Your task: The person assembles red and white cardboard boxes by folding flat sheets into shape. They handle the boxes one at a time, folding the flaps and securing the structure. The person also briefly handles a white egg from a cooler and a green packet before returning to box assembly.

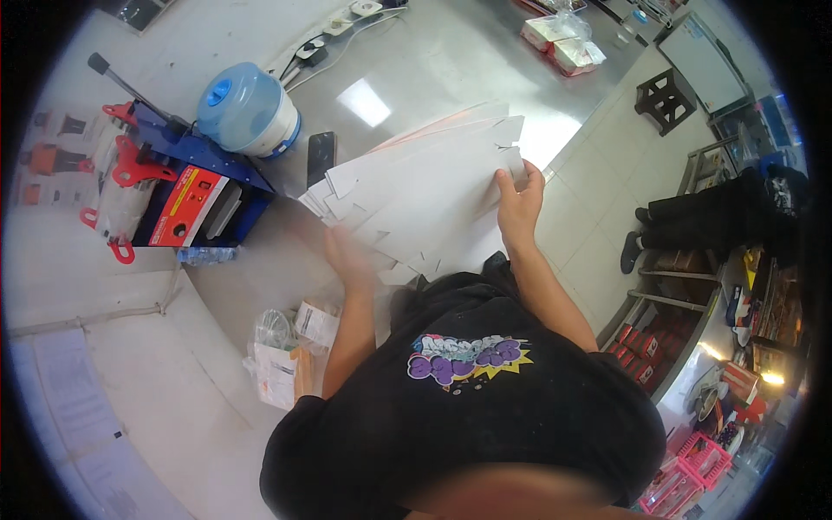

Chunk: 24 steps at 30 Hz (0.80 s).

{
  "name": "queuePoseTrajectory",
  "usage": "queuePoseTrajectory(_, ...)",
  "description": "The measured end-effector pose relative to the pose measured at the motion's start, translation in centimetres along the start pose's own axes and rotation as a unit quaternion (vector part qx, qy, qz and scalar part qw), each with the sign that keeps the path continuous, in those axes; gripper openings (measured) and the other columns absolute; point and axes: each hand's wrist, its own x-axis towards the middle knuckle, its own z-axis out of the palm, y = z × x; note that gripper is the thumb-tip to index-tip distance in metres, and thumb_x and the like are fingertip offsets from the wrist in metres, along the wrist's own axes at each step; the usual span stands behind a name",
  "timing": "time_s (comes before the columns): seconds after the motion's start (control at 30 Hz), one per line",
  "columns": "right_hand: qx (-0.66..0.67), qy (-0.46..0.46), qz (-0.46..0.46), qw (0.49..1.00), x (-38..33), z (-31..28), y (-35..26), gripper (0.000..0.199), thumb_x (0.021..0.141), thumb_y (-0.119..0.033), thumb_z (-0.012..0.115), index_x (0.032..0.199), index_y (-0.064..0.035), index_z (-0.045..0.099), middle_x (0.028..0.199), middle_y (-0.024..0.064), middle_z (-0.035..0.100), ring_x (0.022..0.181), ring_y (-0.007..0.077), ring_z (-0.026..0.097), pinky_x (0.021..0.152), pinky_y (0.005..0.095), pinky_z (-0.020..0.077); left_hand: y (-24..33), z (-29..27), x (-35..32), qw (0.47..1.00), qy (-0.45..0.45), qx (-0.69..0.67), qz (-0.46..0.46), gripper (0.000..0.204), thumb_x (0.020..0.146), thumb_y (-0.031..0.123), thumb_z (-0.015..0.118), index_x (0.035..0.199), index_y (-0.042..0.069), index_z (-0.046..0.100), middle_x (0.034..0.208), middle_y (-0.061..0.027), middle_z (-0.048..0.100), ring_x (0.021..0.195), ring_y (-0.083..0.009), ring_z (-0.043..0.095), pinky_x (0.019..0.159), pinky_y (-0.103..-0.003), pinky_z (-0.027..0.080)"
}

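Observation:
A fanned stack of flat white cardboard box blanks (425,191), with slits and tabs cut along the edges, lies in front of me over the near edge of a shiny metal table (416,69). My right hand (520,204) grips the stack's right end, thumb on top and fingers round the edge. At the lower left edge of the blanks is my left hand (348,256); motion smears its fingers, so I cannot tell whether it holds them. Just beyond the stack's left corner lies a dark phone (321,156).
Left on the table stand a blue-lidded round container (247,108) and a red-and-blue lever machine (186,191). Power sockets with cables (325,39) run along the wall. Plastic-wrapped packs (563,42) sit at the far right. Boxes in plastic (282,360) are beside my left forearm. Another person's legs (693,217) show at right.

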Motion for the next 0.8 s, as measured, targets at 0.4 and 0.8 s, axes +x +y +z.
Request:
queuePoseTrajectory(0.4,0.11,-0.058,0.09,0.988,-2.0,-0.9,1.3,0.038,0.088,-0.011,0.071,0.118,0.0055,0.054,0.116,0.0134,0.06,0.105,0.0186,0.057,0.091,0.0304,0.0453,2.8,0.0,-0.4,0.982,-0.019,-0.128,-0.135,0.039,0.105,0.03,0.04,0.127,-0.001,0.05,0.124,-0.0136,0.058,0.114,-0.0235,0.057,0.098,-0.038,0.046)
queuePoseTrajectory(0.8,0.075,-0.201,0.058,0.975,0.8,0.4,4.6,0.026,0.089,-0.013,0.069,0.108,0.0026,0.061,0.096,0.0082,0.067,0.086,0.0136,0.061,0.076,0.0279,0.0492,2.4,-1.7,2.5,0.938,-0.154,-0.145,-0.275,0.068,0.103,0.055,0.03,0.143,0.002,0.041,0.139,-0.013,0.053,0.126,-0.0283,0.052,0.107,-0.042,0.042)
